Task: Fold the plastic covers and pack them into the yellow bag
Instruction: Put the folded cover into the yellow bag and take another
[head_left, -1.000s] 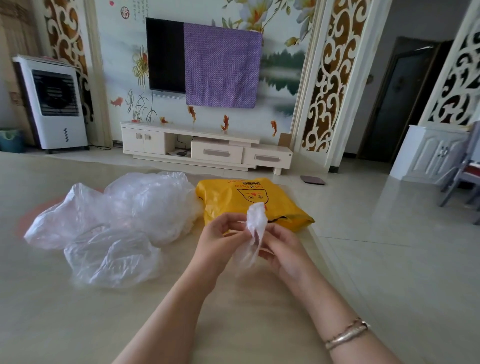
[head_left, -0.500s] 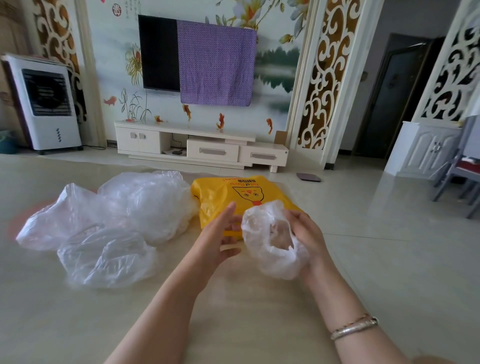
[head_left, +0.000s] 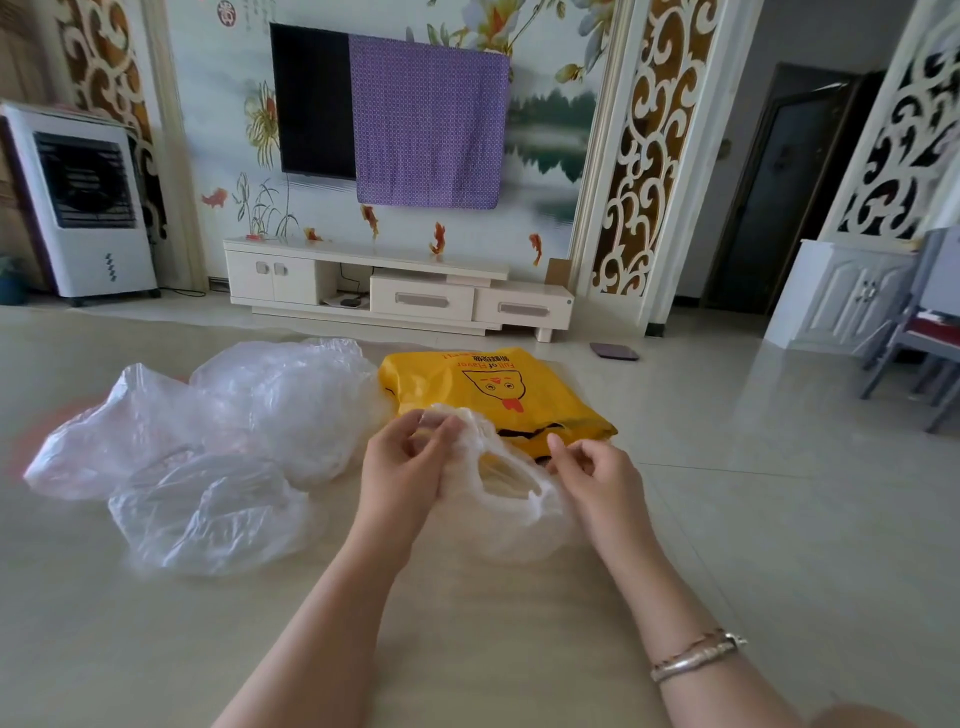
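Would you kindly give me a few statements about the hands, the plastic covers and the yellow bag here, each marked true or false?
1. Both hands hold one clear plastic cover. True: the left hand and right hand each grip its edge.
2. The yellow bag lies beyond the hands. True.
3. The loose plastic covers are piled to the right of the yellow bag. False: they lie to its left.
4. The held cover is already inside the yellow bag. False: it is outside, in front of the bag.
5. A bracelet is on the left wrist. False: it is on the right wrist.
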